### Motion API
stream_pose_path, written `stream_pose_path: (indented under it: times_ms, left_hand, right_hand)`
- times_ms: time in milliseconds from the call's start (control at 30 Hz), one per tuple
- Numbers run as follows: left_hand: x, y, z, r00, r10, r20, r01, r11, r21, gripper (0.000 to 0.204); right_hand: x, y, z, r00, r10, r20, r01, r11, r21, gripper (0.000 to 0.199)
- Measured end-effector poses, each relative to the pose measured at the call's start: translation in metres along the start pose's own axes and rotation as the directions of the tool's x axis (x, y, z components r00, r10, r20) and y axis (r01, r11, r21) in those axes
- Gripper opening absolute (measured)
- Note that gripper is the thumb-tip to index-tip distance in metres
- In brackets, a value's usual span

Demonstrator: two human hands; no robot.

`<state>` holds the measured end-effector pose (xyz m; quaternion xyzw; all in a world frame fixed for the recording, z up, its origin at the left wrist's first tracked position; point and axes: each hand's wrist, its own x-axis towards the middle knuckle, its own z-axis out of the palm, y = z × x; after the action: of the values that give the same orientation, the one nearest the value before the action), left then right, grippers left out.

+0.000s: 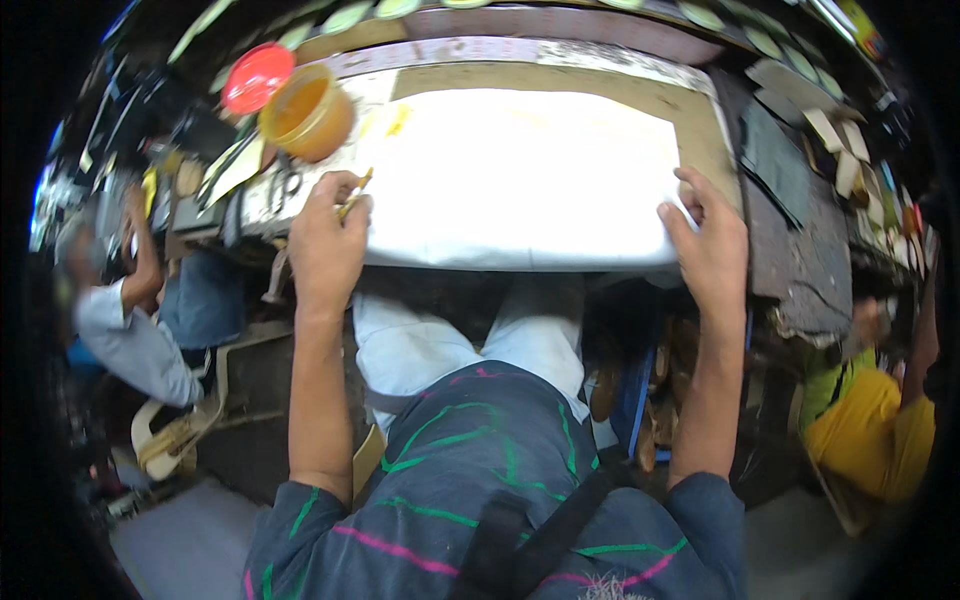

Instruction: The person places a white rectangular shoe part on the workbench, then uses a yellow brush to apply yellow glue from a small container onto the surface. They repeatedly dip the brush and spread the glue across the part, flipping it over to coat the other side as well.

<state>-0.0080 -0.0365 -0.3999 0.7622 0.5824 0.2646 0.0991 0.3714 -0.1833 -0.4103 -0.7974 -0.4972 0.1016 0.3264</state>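
Observation:
A large white sheet lies over the near part of the table, its near edge curving slightly past the table's front. At its left edge my left hand is closed on a small yellow-stained stick-like tool; the tool's exact kind is unclear. My right hand holds the sheet's right edge between thumb and fingers. Yellow smears mark the sheet's far left part. Beyond my left hand stands an open, tilted-looking tub coated inside with orange-yellow stuff.
A red round lid sits behind the tub. Scissors lie left of the sheet. Brown board shows beneath the sheet. Dark flat pieces are stacked at right. One person sits at left; another in yellow clothing is at right.

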Motion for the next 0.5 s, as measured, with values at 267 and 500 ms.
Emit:
stream_pose_path:
  times_ms: [267,500]
  left_hand:
    - [0.044,0.034,0.035,0.972,0.236,-0.005,-0.235,0.966,-0.111,0.023]
    - [0.054,0.048,0.030,0.974,0.226,0.010,-0.224,0.958,0.177,0.035]
  right_hand:
    - [0.023,0.032,-0.022,0.964,-0.163,-0.212,0.146,0.985,-0.097,0.041]
    - [0.018,0.055,-0.001,0.953,-0.254,-0.164,0.214,0.950,-0.229,0.028]
